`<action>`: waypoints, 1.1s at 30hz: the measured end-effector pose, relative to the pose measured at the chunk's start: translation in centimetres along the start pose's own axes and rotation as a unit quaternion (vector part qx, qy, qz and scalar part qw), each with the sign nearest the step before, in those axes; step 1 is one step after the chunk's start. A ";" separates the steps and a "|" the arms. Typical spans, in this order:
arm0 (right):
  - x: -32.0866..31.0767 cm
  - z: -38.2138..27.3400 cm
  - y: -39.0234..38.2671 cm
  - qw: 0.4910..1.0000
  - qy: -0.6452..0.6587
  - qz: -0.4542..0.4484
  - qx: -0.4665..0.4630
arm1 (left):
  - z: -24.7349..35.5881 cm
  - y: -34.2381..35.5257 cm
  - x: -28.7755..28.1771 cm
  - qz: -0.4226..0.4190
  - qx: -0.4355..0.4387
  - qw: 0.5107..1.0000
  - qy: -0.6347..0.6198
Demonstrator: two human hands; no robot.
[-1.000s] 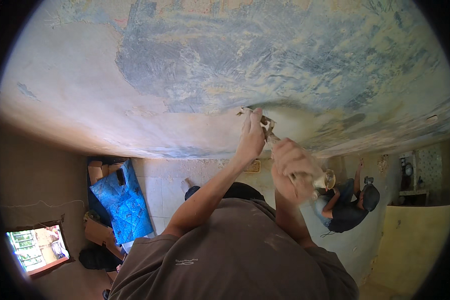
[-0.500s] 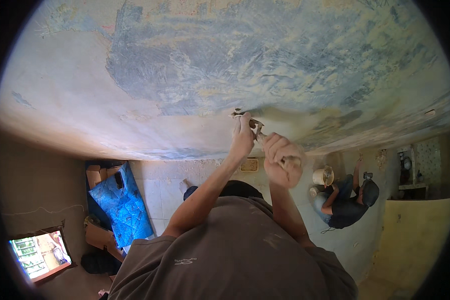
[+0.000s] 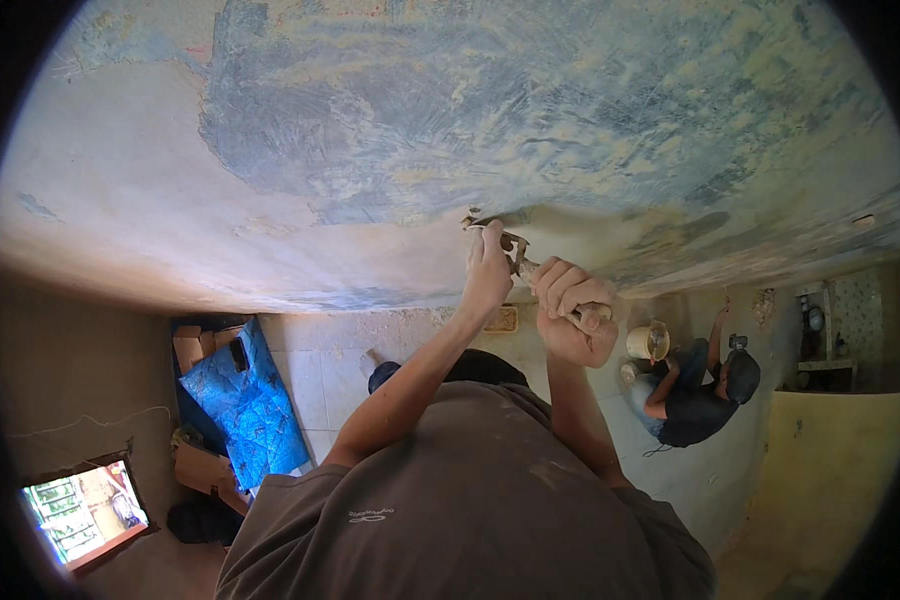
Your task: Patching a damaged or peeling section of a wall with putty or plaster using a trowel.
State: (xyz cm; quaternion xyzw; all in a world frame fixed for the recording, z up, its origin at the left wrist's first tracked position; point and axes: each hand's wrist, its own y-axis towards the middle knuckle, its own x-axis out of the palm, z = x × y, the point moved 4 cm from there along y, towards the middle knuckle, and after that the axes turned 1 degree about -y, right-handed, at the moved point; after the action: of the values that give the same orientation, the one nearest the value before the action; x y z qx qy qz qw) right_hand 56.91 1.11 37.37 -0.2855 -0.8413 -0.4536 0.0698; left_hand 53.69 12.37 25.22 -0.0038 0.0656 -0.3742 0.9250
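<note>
Patchy blue-and-cream plastered surface [image 3: 450, 130] fills far field. Left hand [image 3: 487, 272] presses scraper blade [image 3: 482, 222] flat against it; right hand [image 3: 570, 322] fisted round the scraper's handle. Blue tarp [image 3: 245, 400] and brown cardboard boxes [image 3: 195, 350] at left; second person [image 3: 700, 395] crouching beside a bucket [image 3: 650, 342] at right.

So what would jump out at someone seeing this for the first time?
The big blue and cream patchy plaster surface filling the upper half, with the left hand pressed on it and the right hand gripping a scraper-like tool beside it. At far right, another person crouches near a small bucket; at lower left lies a bright blue sheet.
</note>
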 end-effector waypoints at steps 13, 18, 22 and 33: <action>1.7 -2.4 0.2 0.997 -0.062 -0.022 -0.032 | 5.3 -2.1 -0.9 0.009 -0.081 0.972 -0.220; 3.7 -4.6 1.7 0.992 -0.085 -0.085 -0.037 | 7.5 -3.1 -2.0 -0.066 -0.237 0.904 -0.351; 3.6 -4.6 1.4 0.990 -0.084 -0.079 -0.075 | 6.8 -2.8 -1.4 -0.064 -0.160 0.951 -0.256; 3.6 -4.8 1.8 0.995 -0.041 -0.067 -0.053 | 8.1 -2.4 -1.6 -0.068 -0.157 0.935 -0.310</action>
State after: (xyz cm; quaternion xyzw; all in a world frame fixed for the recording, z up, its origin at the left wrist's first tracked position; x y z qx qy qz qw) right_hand 54.23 -0.49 42.75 -0.2499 -0.8354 -0.4894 -0.0106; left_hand 51.92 11.38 33.58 -0.2698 -0.1672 -0.4010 0.8593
